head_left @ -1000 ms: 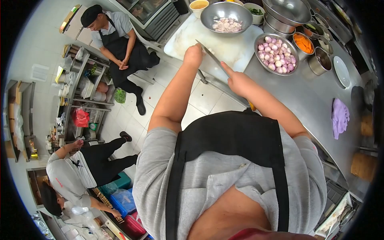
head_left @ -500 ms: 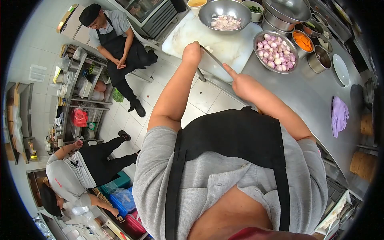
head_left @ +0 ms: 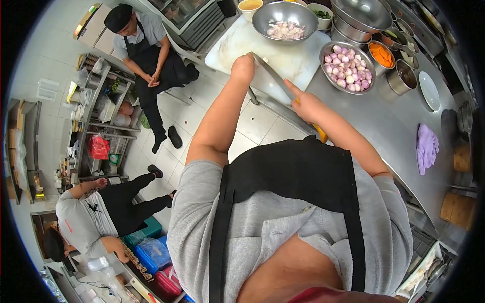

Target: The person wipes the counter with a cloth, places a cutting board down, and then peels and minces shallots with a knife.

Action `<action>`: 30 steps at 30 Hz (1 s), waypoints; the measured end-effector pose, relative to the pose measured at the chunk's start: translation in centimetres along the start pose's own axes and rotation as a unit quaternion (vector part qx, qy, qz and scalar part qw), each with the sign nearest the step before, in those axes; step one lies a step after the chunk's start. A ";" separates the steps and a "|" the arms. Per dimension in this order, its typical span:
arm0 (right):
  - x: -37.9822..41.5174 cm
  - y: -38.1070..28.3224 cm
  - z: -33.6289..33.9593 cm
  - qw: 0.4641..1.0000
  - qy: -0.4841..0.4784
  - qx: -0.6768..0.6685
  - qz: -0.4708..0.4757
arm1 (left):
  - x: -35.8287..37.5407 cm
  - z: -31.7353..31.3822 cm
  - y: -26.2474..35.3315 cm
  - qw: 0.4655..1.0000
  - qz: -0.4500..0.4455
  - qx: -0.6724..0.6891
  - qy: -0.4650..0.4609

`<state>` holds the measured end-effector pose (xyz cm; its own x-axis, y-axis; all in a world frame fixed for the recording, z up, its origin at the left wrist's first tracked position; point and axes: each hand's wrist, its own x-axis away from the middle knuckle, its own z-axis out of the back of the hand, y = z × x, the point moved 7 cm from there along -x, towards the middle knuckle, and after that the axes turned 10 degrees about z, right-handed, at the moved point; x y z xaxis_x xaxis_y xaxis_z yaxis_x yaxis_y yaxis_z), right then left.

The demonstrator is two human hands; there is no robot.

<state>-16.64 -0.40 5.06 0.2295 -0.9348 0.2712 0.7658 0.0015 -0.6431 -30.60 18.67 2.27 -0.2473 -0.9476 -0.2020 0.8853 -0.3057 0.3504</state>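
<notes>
Newly turned broadside, the grey, yellow-handled knife [head_left: 275, 78] fills the gripping right hand [head_left: 308, 106], left hand [head_left: 243, 68] curled.

Bright, fairly even white light, source out of frame; soft glare on the steel bench [head_left: 374, 126], sheen inside the stacked mixing bowl [head_left: 361, 14], white cutting board [head_left: 230, 50] pale. Heavy fisheye, bench edge bowing, corners black, bluish fringe at left rim. Centre reasonably sharp; far right darker, softer.
</notes>
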 end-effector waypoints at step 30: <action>0.8 -1.3 1.4 0.997 0.017 0.058 0.053 | -1.2 -0.4 0.0 1.000 0.018 0.018 -0.018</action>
<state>-16.64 -0.63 7.11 0.2931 -0.9389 0.1806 0.8035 0.1396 -0.5787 -30.16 19.88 2.14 -0.2295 -0.9608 -0.1555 0.8795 -0.2732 0.3896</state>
